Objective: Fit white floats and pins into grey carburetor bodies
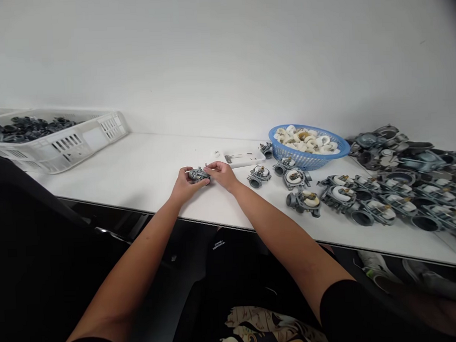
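Observation:
A grey metal carburetor body (198, 175) is held just above or on the white table, gripped from the left by my left hand (183, 185). My right hand (222, 175) is at its right side, thumb and fingertips pinched together against the part. A tiny bit shows at those fingertips, too small to name. Behind my right hand lies a shallow white tray (246, 159) with a few thin small parts in it. To the right, another carburetor body (259, 175) with a white float stands on the table.
A blue basket (306, 160) full of white floats stands at the back right. Many carburetors (376, 205) with floats crowd the table's right side, and more metal parts (385, 149) are piled behind them. A white crate (86, 142) of dark parts stands at the far left.

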`<state>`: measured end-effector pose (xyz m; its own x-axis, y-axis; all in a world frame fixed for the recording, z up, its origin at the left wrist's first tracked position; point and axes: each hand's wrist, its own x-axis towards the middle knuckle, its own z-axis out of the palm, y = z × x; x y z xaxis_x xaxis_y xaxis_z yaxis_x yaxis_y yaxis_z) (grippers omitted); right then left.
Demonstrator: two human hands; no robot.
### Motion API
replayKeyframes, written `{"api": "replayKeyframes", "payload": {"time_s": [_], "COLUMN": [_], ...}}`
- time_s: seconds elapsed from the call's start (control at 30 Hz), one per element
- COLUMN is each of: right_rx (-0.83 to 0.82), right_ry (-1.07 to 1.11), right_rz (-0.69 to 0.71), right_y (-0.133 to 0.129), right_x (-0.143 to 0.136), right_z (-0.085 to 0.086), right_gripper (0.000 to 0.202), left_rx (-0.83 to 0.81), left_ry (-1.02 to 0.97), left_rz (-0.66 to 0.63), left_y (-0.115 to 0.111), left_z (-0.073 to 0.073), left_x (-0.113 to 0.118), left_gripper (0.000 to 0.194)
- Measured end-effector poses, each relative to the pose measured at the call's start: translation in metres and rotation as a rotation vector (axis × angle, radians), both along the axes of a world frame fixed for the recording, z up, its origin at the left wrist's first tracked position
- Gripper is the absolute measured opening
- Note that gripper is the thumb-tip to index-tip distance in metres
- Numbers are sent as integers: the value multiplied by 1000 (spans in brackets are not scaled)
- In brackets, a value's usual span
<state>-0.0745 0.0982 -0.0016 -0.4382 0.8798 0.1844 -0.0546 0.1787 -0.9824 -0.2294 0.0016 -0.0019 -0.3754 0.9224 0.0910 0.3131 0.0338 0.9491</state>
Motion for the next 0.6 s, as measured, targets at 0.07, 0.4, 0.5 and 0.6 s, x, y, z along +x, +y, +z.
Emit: {"api": "replayKeyframes", "payload": {"time_s": [0.07, 0.4, 0.5, 0.6], "right_rx": [-36, -76, -39, -6], "right_ry": [47, 96, 85, 80], "right_rz": [31, 138, 125, 139], "right_y": [-1, -9, -10, -10], "right_x": [0, 0, 0, 0], "right_z": [2, 8, 9, 8], "right_gripper": [51, 43, 38, 36], "left_rx": [40, 94, 81, 72], "left_ry": [-1, 150, 157, 126], "left_rz": [-12, 41, 93, 123], "left_y": [0, -6, -5, -3], "left_z": [-2, 3, 4, 3], "left_x": [-1, 4, 4, 2], "left_gripper": [89, 86, 76, 63]}}
